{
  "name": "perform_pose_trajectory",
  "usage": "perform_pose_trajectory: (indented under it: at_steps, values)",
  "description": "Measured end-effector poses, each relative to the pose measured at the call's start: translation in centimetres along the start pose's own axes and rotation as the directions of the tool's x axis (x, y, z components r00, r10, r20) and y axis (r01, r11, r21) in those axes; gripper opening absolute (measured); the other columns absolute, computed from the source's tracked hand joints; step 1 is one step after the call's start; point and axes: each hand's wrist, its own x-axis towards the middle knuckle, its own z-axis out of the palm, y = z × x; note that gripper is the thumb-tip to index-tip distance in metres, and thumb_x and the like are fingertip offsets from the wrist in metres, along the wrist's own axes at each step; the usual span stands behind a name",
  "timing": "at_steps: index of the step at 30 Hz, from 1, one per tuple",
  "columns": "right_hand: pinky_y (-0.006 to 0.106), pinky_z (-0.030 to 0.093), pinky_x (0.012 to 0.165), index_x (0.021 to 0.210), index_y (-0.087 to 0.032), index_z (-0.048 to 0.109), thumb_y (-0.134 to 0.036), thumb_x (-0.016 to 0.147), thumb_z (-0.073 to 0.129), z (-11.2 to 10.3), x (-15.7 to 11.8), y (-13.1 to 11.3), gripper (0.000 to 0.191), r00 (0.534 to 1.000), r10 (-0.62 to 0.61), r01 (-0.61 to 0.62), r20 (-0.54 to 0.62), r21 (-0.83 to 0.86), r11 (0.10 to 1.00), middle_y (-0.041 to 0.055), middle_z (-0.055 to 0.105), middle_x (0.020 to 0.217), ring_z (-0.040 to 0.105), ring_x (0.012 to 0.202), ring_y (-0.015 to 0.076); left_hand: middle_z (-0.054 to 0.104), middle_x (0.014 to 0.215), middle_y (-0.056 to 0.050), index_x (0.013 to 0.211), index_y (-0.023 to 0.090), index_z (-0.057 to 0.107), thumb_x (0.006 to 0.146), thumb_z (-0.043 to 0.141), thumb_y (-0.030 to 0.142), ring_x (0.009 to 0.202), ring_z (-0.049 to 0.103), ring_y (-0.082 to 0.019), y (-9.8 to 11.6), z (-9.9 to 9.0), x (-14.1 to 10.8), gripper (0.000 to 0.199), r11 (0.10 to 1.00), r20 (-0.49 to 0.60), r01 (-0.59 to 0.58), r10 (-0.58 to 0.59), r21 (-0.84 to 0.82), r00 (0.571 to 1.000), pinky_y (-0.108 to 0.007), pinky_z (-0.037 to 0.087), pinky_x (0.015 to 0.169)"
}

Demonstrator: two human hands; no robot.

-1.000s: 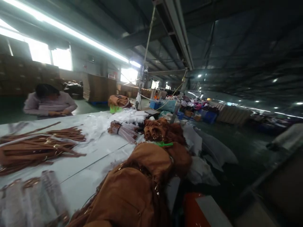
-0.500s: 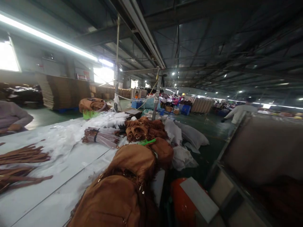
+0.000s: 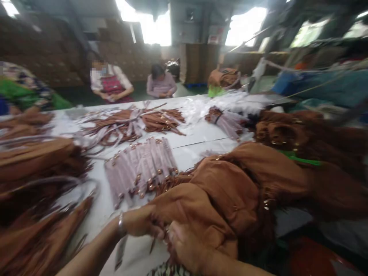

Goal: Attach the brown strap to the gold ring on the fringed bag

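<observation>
At the left, brown bags [image 3: 37,153] lie heaped on the white table [image 3: 195,134], near the person's side. Farther in, loose brown straps [image 3: 161,122] spread in a tangle. Nearer, wrapped straps [image 3: 140,161] lie side by side in a rough row, perhaps so each can be lifted singly.

The left hand [image 3: 143,223], with a band at its wrist, has its fingers drawn narrow on the near edge of the nearest brown bag [image 3: 188,201]. Just right of it, the right hand [image 3: 186,245] pinches the same edge, probably so one steadies it while the other works. The small part between their fingertips is too blurred to tell.

That bag lies at the near side of the table, resting against more bags [image 3: 227,188] that run away to the right, likely lined up to stay within reach. It looks soft and plain tan-brown, slumped, with creases across its rounded face.
</observation>
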Motion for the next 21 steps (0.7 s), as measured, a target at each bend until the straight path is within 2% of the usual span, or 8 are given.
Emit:
perform_pose_trajectory:
  at_steps: [2,4,7,11,16,18,21]
  values:
    - [0.024,0.039,0.052,0.074,-0.017,0.048,-0.029,0.091,0.033,1.0,0.5,0.6,0.026,0.996,0.078,-0.076,0.050,-0.050,0.996,-0.0005,0.053,0.065,0.049,0.057,0.0111,0.051,0.057,0.002,0.072,0.009,0.062,0.073,0.059,0.053,0.050,0.041,-0.007,-1.9,1.7,-3.4,0.043,0.994,-0.035,0.056,-0.060,-0.091,0.998,-0.020,0.032,0.046]
    - [0.024,0.038,0.055,0.072,-0.019,0.046,-0.030,0.090,0.032,1.3,0.7,1.1,0.025,0.994,0.103,-0.097,0.042,-0.121,0.988,0.0001,0.053,0.066,0.050,0.062,0.0127,0.048,0.056,0.003,0.071,0.010,0.063,0.072,0.059,0.055,0.050,0.038,-0.007,-2.9,2.9,-4.5,0.045,0.984,-0.053,0.085,-0.094,-0.157,0.994,-0.019,0.028,0.046]
    - [0.025,0.038,0.059,0.071,-0.019,0.046,-0.033,0.089,0.033,1.1,0.8,1.7,0.026,0.995,0.085,-0.076,0.045,-0.164,0.984,0.0004,0.054,0.068,0.050,0.066,0.0140,0.045,0.055,0.004,0.072,0.012,0.061,0.071,0.060,0.055,0.051,0.037,-0.008,-3.5,4.1,-4.5,0.044,0.976,-0.128,0.121,-0.145,-0.182,0.981,-0.019,0.028,0.046]
    - [0.026,0.038,0.061,0.071,-0.019,0.046,-0.034,0.089,0.031,1.3,0.5,1.7,0.028,0.996,0.068,-0.060,0.049,-0.164,0.985,0.0003,0.053,0.068,0.050,0.066,0.0142,0.042,0.056,0.004,0.072,0.011,0.061,0.074,0.056,0.055,0.054,0.034,-0.008,-3.7,5.4,-4.8,0.044,0.982,-0.218,0.070,-0.108,-0.174,0.970,-0.018,0.028,0.048]
    - [0.026,0.037,0.060,0.067,-0.020,0.045,-0.034,0.087,0.033,1.5,0.1,1.2,0.027,0.995,0.050,-0.039,0.090,-0.113,0.993,-0.0011,0.050,0.063,0.049,0.062,0.0134,0.042,0.056,0.004,0.069,0.011,0.060,0.072,0.057,0.057,0.053,0.034,-0.007,-3.9,6.5,-5.3,0.046,0.961,-0.157,0.054,-0.100,-0.273,0.983,-0.018,0.028,0.049]
    - [0.026,0.038,0.059,0.069,-0.020,0.045,-0.035,0.087,0.033,1.4,0.0,1.2,0.027,0.996,0.067,-0.062,0.054,-0.095,0.994,-0.0009,0.051,0.064,0.049,0.062,0.0136,0.041,0.056,0.004,0.068,0.010,0.059,0.073,0.057,0.056,0.054,0.034,-0.007,-3.7,7.4,-5.1,0.046,0.956,-0.239,-0.003,-0.070,-0.292,0.969,-0.019,0.028,0.051]
    - [0.026,0.039,0.060,0.070,-0.020,0.046,-0.035,0.088,0.033,1.3,-0.1,1.4,0.027,0.995,0.096,-0.094,0.021,-0.078,0.993,-0.0005,0.052,0.065,0.049,0.063,0.0139,0.037,0.056,0.005,0.067,0.010,0.057,0.075,0.054,0.056,0.054,0.029,-0.007,-3.2,9.1,-4.8,0.046,0.926,-0.397,-0.089,-0.070,-0.368,0.915,-0.020,0.026,0.051]
